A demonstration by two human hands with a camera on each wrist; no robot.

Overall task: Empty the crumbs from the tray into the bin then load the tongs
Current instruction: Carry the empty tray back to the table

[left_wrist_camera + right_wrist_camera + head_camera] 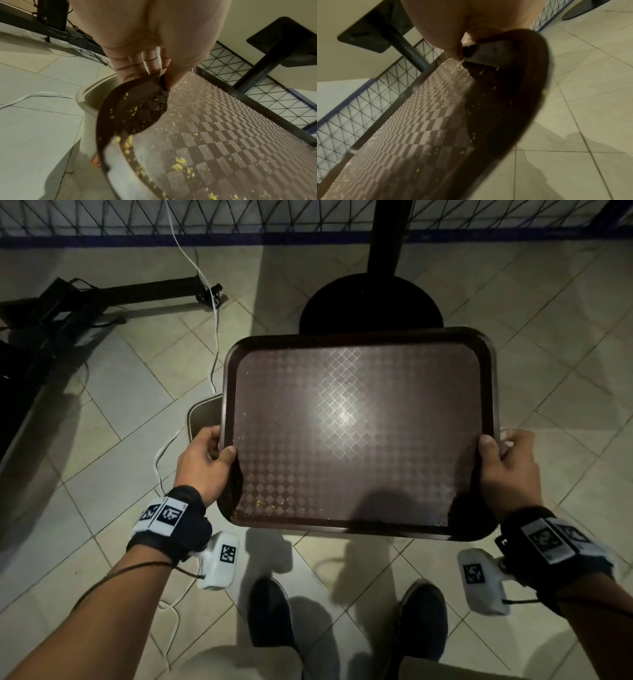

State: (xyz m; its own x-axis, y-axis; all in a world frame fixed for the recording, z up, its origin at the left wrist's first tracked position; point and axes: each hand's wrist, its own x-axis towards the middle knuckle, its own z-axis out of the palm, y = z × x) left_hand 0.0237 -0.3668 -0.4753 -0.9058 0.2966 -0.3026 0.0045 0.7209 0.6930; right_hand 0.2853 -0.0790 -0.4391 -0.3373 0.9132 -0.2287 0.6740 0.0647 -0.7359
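Observation:
A dark brown tray (359,337) with a diamond-patterned floor is held level above the tiled floor. My left hand (205,460) grips its left rim, thumb on top and fingers underneath. My right hand (507,463) grips the right rim the same way. Small yellow crumbs (270,503) lie near the tray's near-left corner, and crumbs (178,163) show scattered over the tray (223,135) in the left wrist view. A pale bin (202,416) stands on the floor under the tray's left edge; the bin (89,102) rim shows beside my left hand (145,65). No tongs are in view.
A black table pedestal (370,299) with a round base stands just beyond the tray. Dark equipment (68,309) and a white cable (214,337) lie on the floor at left. A wire mesh barrier (308,217) runs along the far side. My shoes (274,614) are below.

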